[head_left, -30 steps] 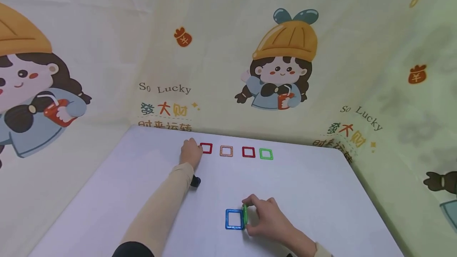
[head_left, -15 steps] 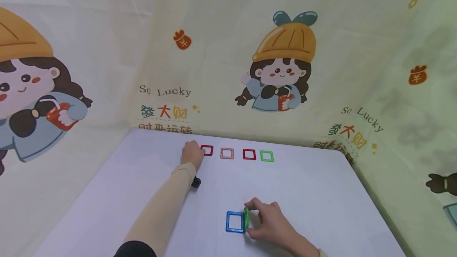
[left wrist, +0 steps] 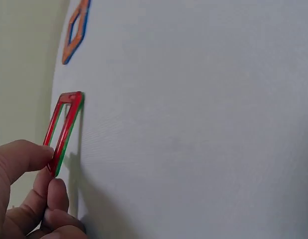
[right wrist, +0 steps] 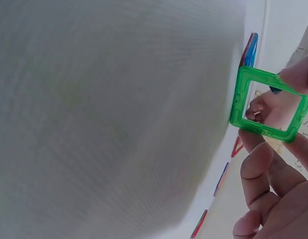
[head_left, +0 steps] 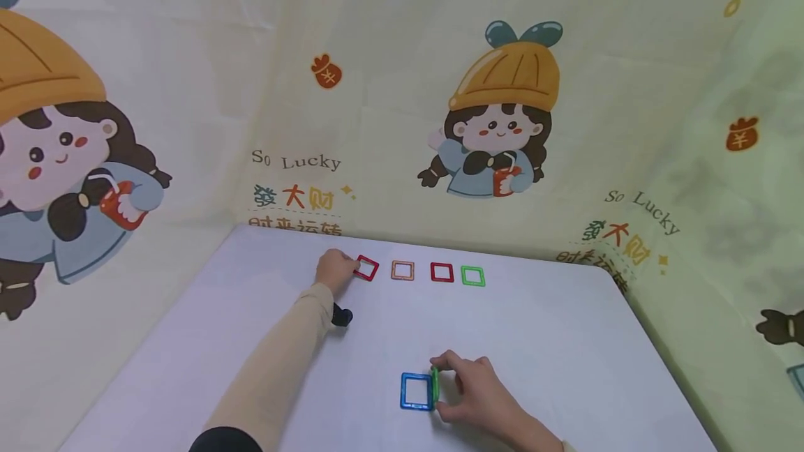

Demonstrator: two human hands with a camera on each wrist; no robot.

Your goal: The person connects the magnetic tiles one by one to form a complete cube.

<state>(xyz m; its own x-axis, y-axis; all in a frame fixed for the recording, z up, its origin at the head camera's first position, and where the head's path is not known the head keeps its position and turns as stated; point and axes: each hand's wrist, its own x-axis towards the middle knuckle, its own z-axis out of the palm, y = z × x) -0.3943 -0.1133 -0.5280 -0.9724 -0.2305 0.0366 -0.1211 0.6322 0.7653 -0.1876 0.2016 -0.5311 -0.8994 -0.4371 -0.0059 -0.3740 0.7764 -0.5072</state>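
Two hands at work | left hand [head_left: 335, 270] pinches red square tile [head_left: 366, 268] at row's end, one edge lifted | right hand [head_left: 474, 390] grips green square tile [head_left: 434, 385] upright (like a wall) against flat blue square tile [head_left: 417, 391] on white table [head_left: 565, 340]
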